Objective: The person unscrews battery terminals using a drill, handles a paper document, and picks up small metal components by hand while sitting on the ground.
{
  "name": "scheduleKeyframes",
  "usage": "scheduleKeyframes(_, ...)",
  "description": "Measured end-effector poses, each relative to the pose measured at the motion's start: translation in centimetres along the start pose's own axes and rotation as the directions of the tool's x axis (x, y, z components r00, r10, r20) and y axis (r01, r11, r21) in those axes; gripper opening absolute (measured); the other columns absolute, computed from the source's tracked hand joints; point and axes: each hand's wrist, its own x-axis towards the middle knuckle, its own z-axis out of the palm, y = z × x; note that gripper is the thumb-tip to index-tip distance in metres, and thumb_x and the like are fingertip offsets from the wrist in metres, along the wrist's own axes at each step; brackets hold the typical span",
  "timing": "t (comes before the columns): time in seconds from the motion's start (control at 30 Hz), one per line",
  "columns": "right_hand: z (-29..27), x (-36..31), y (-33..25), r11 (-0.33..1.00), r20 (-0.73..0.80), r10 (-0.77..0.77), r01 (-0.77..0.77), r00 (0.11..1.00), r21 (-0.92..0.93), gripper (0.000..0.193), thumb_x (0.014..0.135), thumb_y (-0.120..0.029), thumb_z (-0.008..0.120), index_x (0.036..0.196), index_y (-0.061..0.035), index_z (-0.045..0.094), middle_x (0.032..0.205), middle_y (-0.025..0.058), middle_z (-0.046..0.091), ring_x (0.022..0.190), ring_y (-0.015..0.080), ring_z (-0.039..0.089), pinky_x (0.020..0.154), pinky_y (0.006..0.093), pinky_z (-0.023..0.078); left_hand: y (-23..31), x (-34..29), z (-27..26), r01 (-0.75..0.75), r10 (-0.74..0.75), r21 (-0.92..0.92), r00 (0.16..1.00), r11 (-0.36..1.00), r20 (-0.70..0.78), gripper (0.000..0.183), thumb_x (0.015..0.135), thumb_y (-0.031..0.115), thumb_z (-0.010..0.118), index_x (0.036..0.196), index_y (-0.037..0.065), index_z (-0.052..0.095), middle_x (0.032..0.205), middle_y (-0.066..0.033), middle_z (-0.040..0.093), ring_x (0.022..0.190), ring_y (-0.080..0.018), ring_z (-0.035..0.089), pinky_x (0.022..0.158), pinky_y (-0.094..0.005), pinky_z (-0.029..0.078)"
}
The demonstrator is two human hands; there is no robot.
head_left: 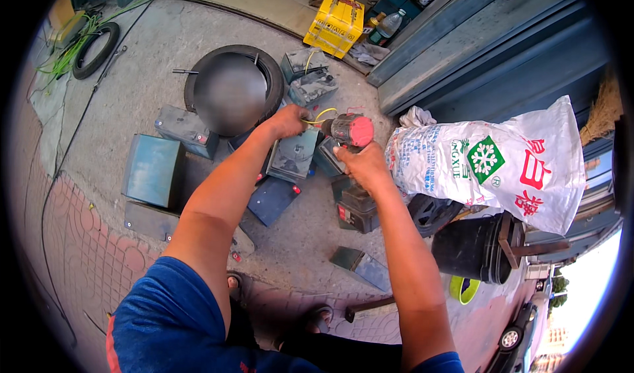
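Observation:
My right hand [364, 167] is wrapped round the grip of a cordless drill [350, 129] with a red rear end; its dark nose faces left. My left hand [288, 121] is closed with its fingertips on a thin yellow wire [321, 117] that loops toward the drill's nose. Under the left hand lies a dusty grey-green block battery [292, 152]. Another battery [328, 155] sits below the drill, partly hidden by my right hand. A dark blue battery [273, 200] with a red terminal lies nearer to me.
More batteries stand left, including a large teal one [154, 169]. A tyre [191, 92] lies beyond, its centre blurred. A white woven sack [456, 155] and black bucket [462, 249] stand right. A yellow carton [335, 23] is by the doorway. A cable [98, 86] crosses the ground.

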Motion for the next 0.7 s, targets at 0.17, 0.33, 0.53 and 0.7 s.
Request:
scheduleKeyframes(0.17, 0.0, 0.8, 0.5, 0.999, 0.029, -0.032, 0.031, 0.999, 0.029, 0.023, 0.089, -0.022, 0.083, 0.087, -0.0027, 0.070, 0.063, 0.0015, 0.061, 0.053, 0.0123, 0.057, 0.050, 0.0314, 0.045, 0.3, -0.2, -0.1, 0.006, -0.006, 0.003, 1.000, 1.000, 0.001, 0.038, 0.082, 0.015, 0.069, 0.119, 0.009, 0.077, 0.098, -0.0188, 0.077, 0.095, -0.0308, 0.074, 0.087, -0.0409, 0.057)
scheduleKeyframes(0.33, -1.3, 2.5, -0.6, 1.000, 0.102, -0.010, 0.013, 0.995, -0.022, 0.019, 0.088, -0.018, 0.081, 0.087, -0.0021, 0.070, 0.065, 0.0024, 0.062, 0.052, 0.0127, 0.056, 0.049, 0.0318, 0.045, 0.8, -0.2, 0.1, -0.022, 0.022, 0.020, 1.000, 1.000, -0.001, 0.035, 0.086, 0.013, 0.076, 0.120, 0.004, 0.075, 0.099, -0.0142, 0.076, 0.089, -0.0210, 0.071, 0.081, -0.0363, 0.056)
scheduleKeyframes(0.53, -3.2, 5.8, -5.7, 0.990, 0.268, 0.134, -0.117, 0.954, -0.079, 0.020, 0.084, -0.010, 0.080, 0.078, 0.0031, 0.067, 0.064, 0.0094, 0.063, 0.050, 0.0176, 0.057, 0.045, 0.0359, 0.045, 1.3, -0.2, -0.3, 0.007, -0.008, 0.022, 0.999, 1.000, 0.036, 0.039, 0.082, 0.013, 0.076, 0.120, 0.003, 0.075, 0.101, -0.0143, 0.076, 0.092, -0.0219, 0.072, 0.083, -0.0365, 0.056)
scheduleKeyframes(0.7, -2.4, 6.6, -7.0, 0.981, 0.261, 0.150, -0.112, 0.953, -0.156, 0.020, 0.082, -0.007, 0.080, 0.072, 0.0039, 0.067, 0.063, 0.0126, 0.064, 0.048, 0.0207, 0.058, 0.046, 0.0382, 0.046, 2.1, -0.6, -0.5, 0.054, -0.055, 0.019, 0.997, 0.998, 0.051, 0.041, 0.081, 0.011, 0.075, 0.120, 0.003, 0.074, 0.103, -0.0162, 0.077, 0.095, -0.0229, 0.073, 0.085, -0.0363, 0.057)
